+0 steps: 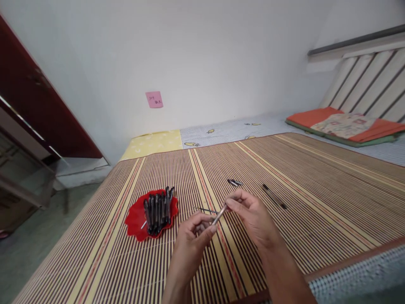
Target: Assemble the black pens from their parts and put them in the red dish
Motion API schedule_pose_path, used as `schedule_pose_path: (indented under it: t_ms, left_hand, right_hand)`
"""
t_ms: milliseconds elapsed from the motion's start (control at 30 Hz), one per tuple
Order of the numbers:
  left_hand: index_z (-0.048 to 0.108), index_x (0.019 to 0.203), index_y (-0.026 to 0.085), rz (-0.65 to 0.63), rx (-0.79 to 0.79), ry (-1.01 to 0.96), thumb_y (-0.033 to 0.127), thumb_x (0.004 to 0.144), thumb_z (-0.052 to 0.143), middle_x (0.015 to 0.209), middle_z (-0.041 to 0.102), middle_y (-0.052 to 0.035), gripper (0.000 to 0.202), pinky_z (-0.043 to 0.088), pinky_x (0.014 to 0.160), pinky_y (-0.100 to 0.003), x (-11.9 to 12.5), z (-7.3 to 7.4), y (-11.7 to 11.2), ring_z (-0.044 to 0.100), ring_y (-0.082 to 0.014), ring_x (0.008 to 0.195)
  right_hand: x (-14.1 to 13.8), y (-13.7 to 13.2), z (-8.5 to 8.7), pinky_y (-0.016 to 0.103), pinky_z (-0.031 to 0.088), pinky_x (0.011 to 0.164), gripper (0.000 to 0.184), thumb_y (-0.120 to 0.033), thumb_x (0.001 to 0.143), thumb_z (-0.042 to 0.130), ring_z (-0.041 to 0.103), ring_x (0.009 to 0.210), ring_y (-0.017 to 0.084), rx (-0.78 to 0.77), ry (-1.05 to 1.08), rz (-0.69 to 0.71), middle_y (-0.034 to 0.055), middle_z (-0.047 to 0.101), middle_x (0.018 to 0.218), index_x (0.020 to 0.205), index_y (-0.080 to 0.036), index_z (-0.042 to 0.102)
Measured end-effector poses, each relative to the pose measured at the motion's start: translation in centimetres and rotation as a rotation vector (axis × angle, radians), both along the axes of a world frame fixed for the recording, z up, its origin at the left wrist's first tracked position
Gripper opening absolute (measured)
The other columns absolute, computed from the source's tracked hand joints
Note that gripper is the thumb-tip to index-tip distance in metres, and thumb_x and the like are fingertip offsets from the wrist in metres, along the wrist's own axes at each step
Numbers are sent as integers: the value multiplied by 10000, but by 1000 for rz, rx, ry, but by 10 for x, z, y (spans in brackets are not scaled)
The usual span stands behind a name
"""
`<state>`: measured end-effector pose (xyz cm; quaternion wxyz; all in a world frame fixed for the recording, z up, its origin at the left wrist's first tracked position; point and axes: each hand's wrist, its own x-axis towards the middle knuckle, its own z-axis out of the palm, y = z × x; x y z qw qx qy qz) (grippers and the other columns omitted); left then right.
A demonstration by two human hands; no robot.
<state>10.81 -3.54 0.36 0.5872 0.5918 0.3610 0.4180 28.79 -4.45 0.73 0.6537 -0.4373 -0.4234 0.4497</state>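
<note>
My left hand (193,234) and my right hand (251,213) meet over a striped bamboo mat (316,185), both pinched on a thin pen barrel (219,216) that slants between them. A thin dark refill (207,210) lies on the mat just beyond my left fingers. To the left, a red plate (134,219) holds several black pens (158,209) in a pile.
A small pen cap (234,182) and a long dark pen part (274,196) lie on the mat beyond my right hand. An orange cushion (344,124) rests at the far right by a slatted headboard. A pink note (154,99) sticks to the white wall.
</note>
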Motion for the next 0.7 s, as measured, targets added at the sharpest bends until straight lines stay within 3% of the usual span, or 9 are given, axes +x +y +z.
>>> schedule_pose_path:
  t_ms: [67, 200, 267, 433, 567, 700]
  left_hand:
    - [757, 906, 183, 1, -14, -7, 326, 794, 747, 698, 485, 15, 182, 356, 558, -221, 1, 0, 0, 421, -111, 628]
    - [727, 889, 157, -41, -108, -57, 336, 805, 730, 690, 534, 9, 198, 352, 527, -211, 2, 4, -1, 424, -93, 574]
    - [720, 885, 150, -66, -132, -75, 333, 815, 721, 686, 536, 8, 196, 357, 521, -205, 3, 5, -1, 427, -89, 569]
    - [711, 846, 143, -121, -148, -110, 337, 813, 730, 702, 544, 3, 198, 368, 508, -198, 3, 3, -1, 442, -85, 571]
    - [702, 837, 148, -95, -146, -129, 328, 779, 764, 688, 531, 14, 199, 370, 505, -192, 4, 0, -1, 437, -79, 562]
    - [697, 851, 160, -78, -154, -124, 328, 783, 762, 680, 525, 25, 192, 378, 520, -194, 4, -2, 0, 454, -76, 550]
  right_hand:
    - [0, 0, -1, 279, 486, 709, 206, -361, 769, 793, 596, 715, 142, 1, 17, 5, -7, 645, 739, 777, -196, 669]
    - [1, -1, -1, 290, 482, 711, 286, -465, 868, 673, 600, 743, 153, 15, 143, 82, 33, 679, 851, 966, -200, 721]
    - [2, -2, -1, 295, 482, 729, 282, -440, 871, 680, 599, 762, 156, -2, 143, 113, 42, 690, 882, 1012, -201, 732]
    - [4, -5, -1, 256, 460, 691, 158, -355, 827, 749, 567, 706, 127, -27, 94, 136, -14, 638, 745, 882, -209, 720]
    - [4, -4, 0, 240, 445, 637, 195, -345, 788, 781, 541, 655, 113, -50, 90, 100, -37, 587, 681, 742, -198, 662]
    - [3, -4, 0, 265, 472, 685, 227, -340, 777, 789, 584, 738, 136, -45, 103, 127, -5, 657, 820, 961, -230, 717]
